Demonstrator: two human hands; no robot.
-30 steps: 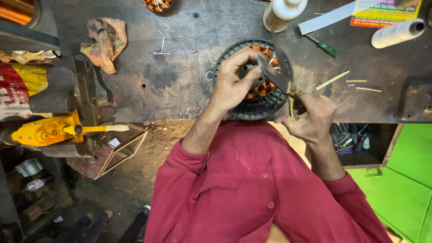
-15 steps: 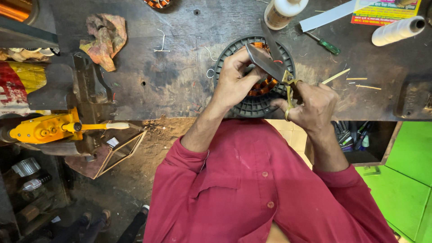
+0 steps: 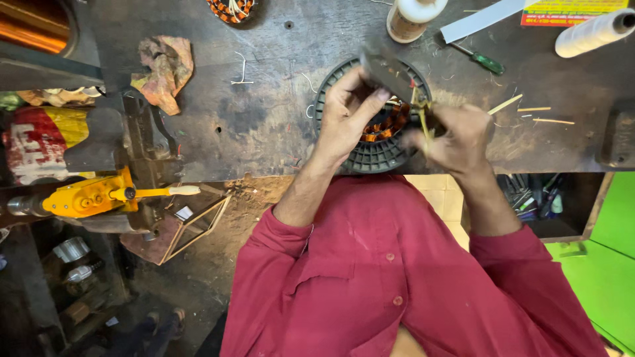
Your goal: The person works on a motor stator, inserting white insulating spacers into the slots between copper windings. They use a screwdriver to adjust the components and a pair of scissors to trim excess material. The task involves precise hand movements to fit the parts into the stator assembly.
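Both hands grip: left hand (image 3: 347, 112) a blade (image 3: 390, 73) slanting down-right, right hand (image 3: 453, 135) sticks (image 3: 421, 116).

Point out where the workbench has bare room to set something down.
The widest bare patch of the bench lies between the crumpled rag and the round stator. It is crowded right of both hands: sticks, screwdriver, thread spool and bottle.

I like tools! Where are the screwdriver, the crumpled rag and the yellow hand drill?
screwdriver (image 3: 488, 63), head view, green handle.
crumpled rag (image 3: 162, 71), head view, middle folds.
yellow hand drill (image 3: 86, 198), head view, yellow body.
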